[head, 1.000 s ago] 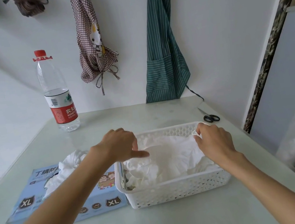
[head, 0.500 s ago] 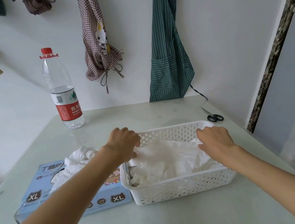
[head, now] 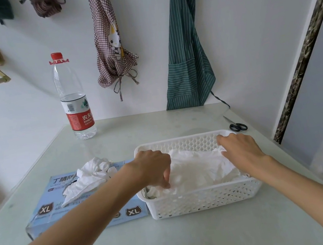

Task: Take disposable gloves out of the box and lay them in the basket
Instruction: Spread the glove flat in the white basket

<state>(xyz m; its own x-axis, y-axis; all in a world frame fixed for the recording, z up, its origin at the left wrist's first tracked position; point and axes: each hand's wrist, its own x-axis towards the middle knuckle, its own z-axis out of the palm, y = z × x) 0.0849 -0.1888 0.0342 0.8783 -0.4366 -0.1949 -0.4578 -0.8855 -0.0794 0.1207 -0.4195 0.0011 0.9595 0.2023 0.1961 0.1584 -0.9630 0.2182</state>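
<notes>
Both hands now press deeper into the basket [head: 201, 201]: left hand [head: 153, 167], fingers curled, pinches the gloves [head: 198, 169] nearer than before; right hand [head: 240, 149] lies flat on them.

One box [head: 84, 201], one basket [head: 203, 198], one bottle [head: 75, 106] (upright), two aprons [head: 111, 45].

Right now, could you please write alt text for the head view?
Both hands, left hand and right hand, press white gloves into a white basket on a table. A blue glove box lies to its left.
</notes>
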